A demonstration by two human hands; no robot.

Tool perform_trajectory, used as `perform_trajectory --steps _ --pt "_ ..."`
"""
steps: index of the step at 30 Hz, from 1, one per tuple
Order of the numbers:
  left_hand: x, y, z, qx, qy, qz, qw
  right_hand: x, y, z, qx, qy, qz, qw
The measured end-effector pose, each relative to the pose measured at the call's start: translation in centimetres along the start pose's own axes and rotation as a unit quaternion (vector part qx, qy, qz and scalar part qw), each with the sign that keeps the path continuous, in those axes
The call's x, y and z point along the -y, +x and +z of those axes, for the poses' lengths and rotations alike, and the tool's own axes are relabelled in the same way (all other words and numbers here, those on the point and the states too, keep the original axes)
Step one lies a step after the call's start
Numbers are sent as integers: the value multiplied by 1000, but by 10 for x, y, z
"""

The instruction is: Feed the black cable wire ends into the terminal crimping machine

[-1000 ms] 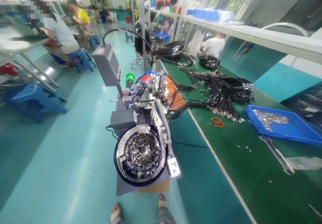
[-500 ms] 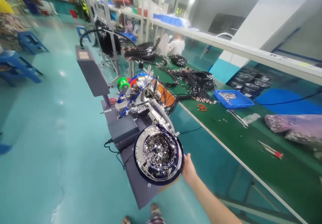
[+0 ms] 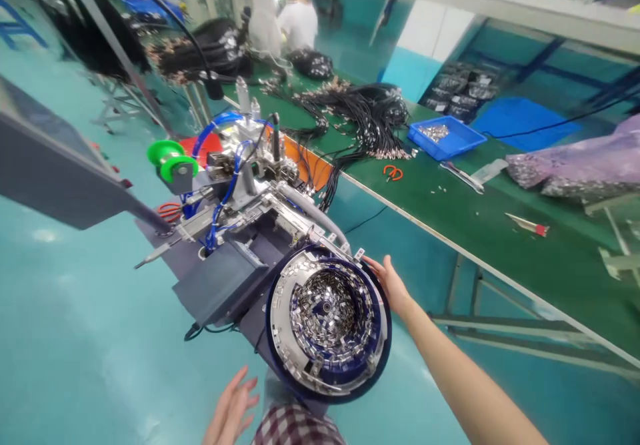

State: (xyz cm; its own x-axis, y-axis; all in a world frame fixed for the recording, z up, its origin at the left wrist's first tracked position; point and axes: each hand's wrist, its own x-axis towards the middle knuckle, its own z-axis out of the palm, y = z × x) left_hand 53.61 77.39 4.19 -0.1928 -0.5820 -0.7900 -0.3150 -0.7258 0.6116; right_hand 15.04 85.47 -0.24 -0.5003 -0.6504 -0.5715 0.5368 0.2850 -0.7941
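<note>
A round bowl (image 3: 281, 328) with a dark blue rim and a silver ring stands near the middle, at the near end of a machine (image 3: 245, 185), and holds many small metal pieces (image 3: 327, 308). The right hand (image 3: 391, 286) is at the bowl's right rim, its fingers along the edge and its thumb lifted apart; the fingertips are partly hidden, so firm contact is hard to judge. The left hand (image 3: 231, 408) is at the near left, fingers loosely spread, holding nothing and apart from the bowl. A grey box (image 3: 217, 281) sits left of the bowl, with a green spool (image 3: 173, 161) farther off. On the green surface (image 3: 450, 225) to the right lie black cables (image 3: 373, 108), orange-handled pliers (image 3: 394, 173) and a blue tray (image 3: 467, 141).
</note>
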Motion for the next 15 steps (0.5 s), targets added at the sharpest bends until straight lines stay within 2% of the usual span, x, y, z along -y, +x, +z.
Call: perform_trajectory --steps 3,6,12,15 --pt "-41 41 32 13 -11 -10 1000 10 11 7 8 -8 20 1000" --pt "-62 71 47 20 -8 -40 999 18 15 11 17 -14 32 999" --pt "-69 103 54 19 -15 -128 992 22 16 14 47 -20 26 998" --pt "-68 107 61 31 -52 -118 991 19 18 13 37 -8 27 999"
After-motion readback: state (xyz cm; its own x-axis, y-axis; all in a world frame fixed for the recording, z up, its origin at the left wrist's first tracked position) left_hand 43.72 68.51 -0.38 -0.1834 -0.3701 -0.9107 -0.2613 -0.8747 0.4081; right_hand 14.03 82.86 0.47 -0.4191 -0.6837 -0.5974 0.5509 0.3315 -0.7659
